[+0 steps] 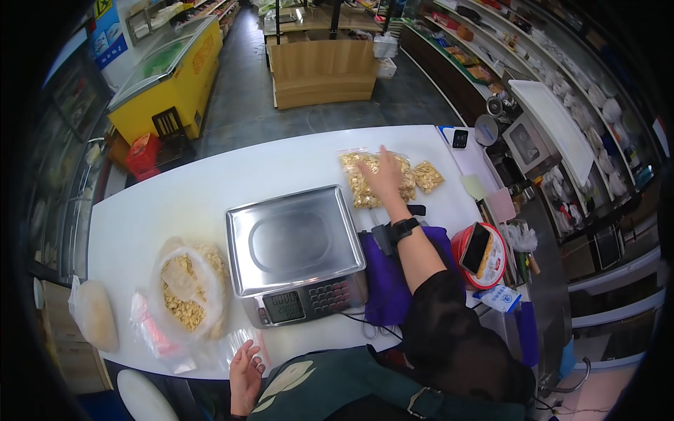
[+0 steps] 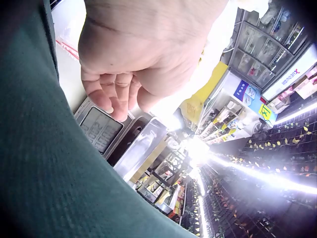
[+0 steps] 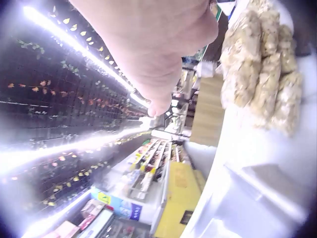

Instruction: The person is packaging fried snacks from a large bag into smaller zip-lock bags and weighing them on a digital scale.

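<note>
My right hand [image 1: 382,175] reaches forward across the white counter [image 1: 210,182], fingers straight, lying on a pile of clear packets of pale yellow snacks [image 1: 424,177]. The right wrist view shows the same hand [image 3: 148,44] above the packets [image 3: 262,64], gripping nothing. My left hand [image 1: 246,372] rests at the counter's near edge beside loose plastic bags, its fingers [image 2: 111,94] loosely curled and empty. A steel weighing scale [image 1: 291,242] with an empty pan sits between the hands; its display [image 2: 101,129] shows in the left wrist view.
An open bag of the same snacks [image 1: 186,288] stands left of the scale, with a pink packet [image 1: 151,330] and a white bag [image 1: 95,316] nearby. A purple cloth [image 1: 386,281] lies under my right forearm. A red tub with a phone [image 1: 481,256] stands at the right.
</note>
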The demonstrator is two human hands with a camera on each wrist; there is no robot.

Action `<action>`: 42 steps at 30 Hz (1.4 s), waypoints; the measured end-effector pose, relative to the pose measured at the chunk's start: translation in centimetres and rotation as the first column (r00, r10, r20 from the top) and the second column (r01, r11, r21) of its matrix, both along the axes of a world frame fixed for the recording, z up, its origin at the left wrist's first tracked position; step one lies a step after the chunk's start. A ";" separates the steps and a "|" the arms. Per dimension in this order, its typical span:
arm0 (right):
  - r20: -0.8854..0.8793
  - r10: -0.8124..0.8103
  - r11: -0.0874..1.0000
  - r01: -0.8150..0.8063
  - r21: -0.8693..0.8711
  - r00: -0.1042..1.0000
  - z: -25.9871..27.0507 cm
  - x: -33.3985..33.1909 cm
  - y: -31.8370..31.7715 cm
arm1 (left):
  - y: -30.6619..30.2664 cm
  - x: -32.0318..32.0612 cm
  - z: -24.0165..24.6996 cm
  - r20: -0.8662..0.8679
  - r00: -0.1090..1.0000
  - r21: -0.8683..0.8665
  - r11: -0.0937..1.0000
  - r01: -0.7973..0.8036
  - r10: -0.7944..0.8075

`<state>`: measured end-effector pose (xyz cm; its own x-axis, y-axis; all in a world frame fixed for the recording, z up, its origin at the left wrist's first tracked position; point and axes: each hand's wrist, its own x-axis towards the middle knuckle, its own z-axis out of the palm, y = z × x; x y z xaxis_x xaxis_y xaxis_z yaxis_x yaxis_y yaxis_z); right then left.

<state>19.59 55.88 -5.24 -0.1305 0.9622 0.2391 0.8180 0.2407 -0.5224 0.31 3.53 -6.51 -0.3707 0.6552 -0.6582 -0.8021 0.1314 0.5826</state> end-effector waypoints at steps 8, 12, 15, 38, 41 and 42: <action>-0.331 0.658 0.753 -0.609 0.250 0.677 4.8 -10.4 -14.7 | -4.5 0.0 -0.9 -0.020 0.987 0.065 0.985 -0.158 0.159; -0.344 0.818 0.512 -0.856 0.074 0.460 4.2 -14.1 -22.3 | -7.4 1.6 -0.4 -0.032 0.959 0.054 0.959 -0.279 0.281; -0.389 0.878 0.297 -0.955 -0.017 0.280 3.6 -15.9 -25.9 | -10.1 2.7 -0.2 -0.017 0.927 0.059 0.926 -0.372 0.374; -0.004 0.950 0.312 -0.950 -0.001 0.312 -5.9 -25.3 -36.9 | -19.9 -3.5 -3.6 -0.023 0.907 0.117 0.902 -0.416 0.421; -0.073 0.997 0.010 -0.959 -0.285 0.032 -3.6 -23.4 -37.0 | -19.7 -4.1 -3.5 -0.055 0.910 0.112 0.908 -0.404 0.411; -0.080 0.997 -0.001 -0.955 -0.298 0.023 -4.5 -22.4 -37.1 | -19.4 -4.0 -3.5 -0.074 0.910 0.112 0.911 -0.398 0.407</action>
<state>-2.77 18.78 -9.75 -0.9926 -0.1115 -0.0486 -0.0556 0.7714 -0.6339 -3.73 -15.91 -10.06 -0.6725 0.4933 -0.5517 -0.7169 -0.2490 0.6512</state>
